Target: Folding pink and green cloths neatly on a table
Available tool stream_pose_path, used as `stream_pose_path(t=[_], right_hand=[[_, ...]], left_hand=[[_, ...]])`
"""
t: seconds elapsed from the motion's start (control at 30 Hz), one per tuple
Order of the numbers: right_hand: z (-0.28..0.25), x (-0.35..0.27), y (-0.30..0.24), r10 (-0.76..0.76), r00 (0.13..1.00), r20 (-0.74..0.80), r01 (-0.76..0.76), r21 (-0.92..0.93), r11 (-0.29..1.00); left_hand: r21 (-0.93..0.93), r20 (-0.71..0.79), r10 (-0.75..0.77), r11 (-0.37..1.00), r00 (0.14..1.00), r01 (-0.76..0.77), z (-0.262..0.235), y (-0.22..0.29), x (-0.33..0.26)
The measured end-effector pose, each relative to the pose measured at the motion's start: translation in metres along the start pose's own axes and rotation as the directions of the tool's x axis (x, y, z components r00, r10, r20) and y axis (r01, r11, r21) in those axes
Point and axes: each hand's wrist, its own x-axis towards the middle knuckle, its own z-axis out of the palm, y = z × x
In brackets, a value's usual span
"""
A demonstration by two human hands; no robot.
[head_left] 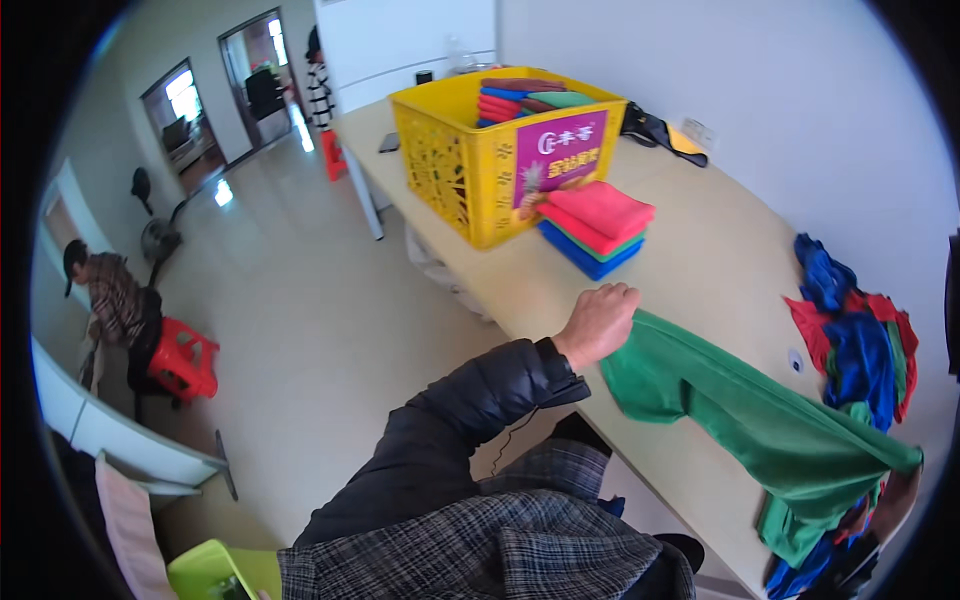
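A green cloth (760,410) hangs stretched slantwise over the table. Its left corner is pinched in my left hand (598,325), the fingers closed. At the right rim of the view, my right hand (903,497) shows only in part and in shadow, at the cloth's other top corner, where the fabric pulls taut. Beyond my left hand sits a neat stack of folded cloths (598,225), red on top with green and blue below. Crumpled blue, red and green cloths (858,350) lie heaped at the table's right side.
A yellow plastic crate (440,165) holding folded cloths stands on the table (700,240) beyond the stack. A black and yellow item (665,135) lies by the wall. To the left, a person (120,300) sits on a red stool (187,362); another person (318,85) is farther back.
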Motion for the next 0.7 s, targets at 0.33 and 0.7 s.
stream_pose_path(t=[0.33,0.7], right_hand=[[-0.028,-0.010,0.027,0.144,0.957,-0.251,-0.131,0.067,0.989],[-0.024,0.012,0.059,0.200,0.928,-0.314,-0.168,0.128,0.977]], left_hand=[[0.136,-0.111,-0.054,0.988,0.992,0.069,-0.026,-0.042,0.002],[-0.709,0.544,0.059,0.566,0.837,0.421,-0.037,-0.084,0.056]])
